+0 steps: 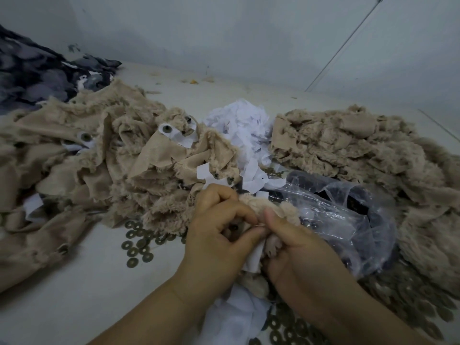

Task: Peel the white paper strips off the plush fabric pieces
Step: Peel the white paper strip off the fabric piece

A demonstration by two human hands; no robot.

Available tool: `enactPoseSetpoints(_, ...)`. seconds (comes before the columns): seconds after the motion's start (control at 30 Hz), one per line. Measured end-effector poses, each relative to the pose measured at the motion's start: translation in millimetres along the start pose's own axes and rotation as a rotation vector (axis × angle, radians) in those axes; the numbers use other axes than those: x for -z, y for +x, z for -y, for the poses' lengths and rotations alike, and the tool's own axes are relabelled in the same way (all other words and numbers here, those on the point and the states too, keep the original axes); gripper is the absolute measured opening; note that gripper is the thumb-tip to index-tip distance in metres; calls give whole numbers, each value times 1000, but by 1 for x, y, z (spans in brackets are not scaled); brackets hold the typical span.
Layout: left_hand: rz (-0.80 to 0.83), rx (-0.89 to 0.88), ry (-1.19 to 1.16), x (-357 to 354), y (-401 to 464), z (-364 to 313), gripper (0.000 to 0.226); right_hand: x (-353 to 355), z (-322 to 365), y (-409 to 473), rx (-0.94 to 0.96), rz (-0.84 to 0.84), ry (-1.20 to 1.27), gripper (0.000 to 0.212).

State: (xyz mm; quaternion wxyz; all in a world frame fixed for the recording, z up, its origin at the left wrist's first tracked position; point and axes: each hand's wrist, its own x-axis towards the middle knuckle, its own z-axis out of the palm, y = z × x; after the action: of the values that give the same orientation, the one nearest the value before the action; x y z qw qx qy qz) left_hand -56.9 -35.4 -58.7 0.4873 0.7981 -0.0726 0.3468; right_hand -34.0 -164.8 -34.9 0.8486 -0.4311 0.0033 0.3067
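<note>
Between both hands I hold a small tan plush fabric piece [276, 207] near the lower middle of the view. My left hand [219, 230] grips its left part with curled fingers. My right hand [296, 247] pinches the piece, and a white paper strip [254, 260] hangs down between the two hands. A dark stud shows under my left fingers. A big heap of tan plush pieces [94, 155] with white strips and studs lies to the left. Another tan plush heap [348, 145] lies to the right.
A mound of loose white paper strips [244, 125] sits behind the hands. A clear plastic bag [343, 215] with dark parts lies right of them. Metal washers [139, 242] are scattered on the pale table. Dark patterned fabric [37, 75] fills the far left corner.
</note>
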Motion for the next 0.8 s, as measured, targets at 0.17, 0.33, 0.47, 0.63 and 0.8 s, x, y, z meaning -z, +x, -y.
enactPoseSetpoints(0.17,-65,-19,-61,2,3,1,13,-1,3,-1,5,6,66,69)
enactPoseSetpoints(0.33,-70,87,-87,3,0,1,11,1,3,0,5,48,87,53)
enactPoseSetpoints(0.47,-55,86,-62,1,1,-1,20,1,0,-1,42,34,-69,33)
enactPoseSetpoints(0.63,-79,225,-271,4,0,2,7,1,-4,0,37,34,-42,25)
enactPoseSetpoints(0.8,-75,281,-341,3,1,4,12,1,-1,1,-7,-2,-9,36)
